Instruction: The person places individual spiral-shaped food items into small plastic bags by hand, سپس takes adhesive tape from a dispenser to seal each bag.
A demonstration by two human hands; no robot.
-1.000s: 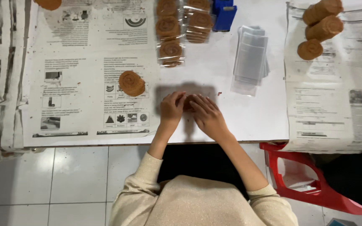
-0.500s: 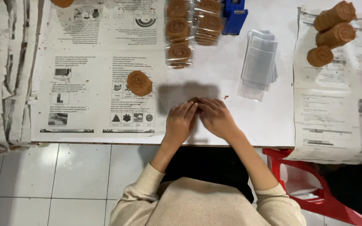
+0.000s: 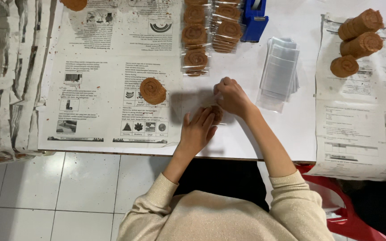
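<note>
While a white table (image 3: 291, 134) spreads below, the left hand (image 3: 197, 130) lies flat, fingers together, against a brown rolled cake (image 3: 216, 114), which sits between both hands, nearer the left. The right hand (image 3: 231, 96), curled just above it, pinches its clear wrapper.

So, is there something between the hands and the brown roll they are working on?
Nothing visible: the left hand and the right hand both touch the roll, which lies between them.

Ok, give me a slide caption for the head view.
Both hands, left hand and right hand, work a brown roll into clear wrap on the white table.
</note>
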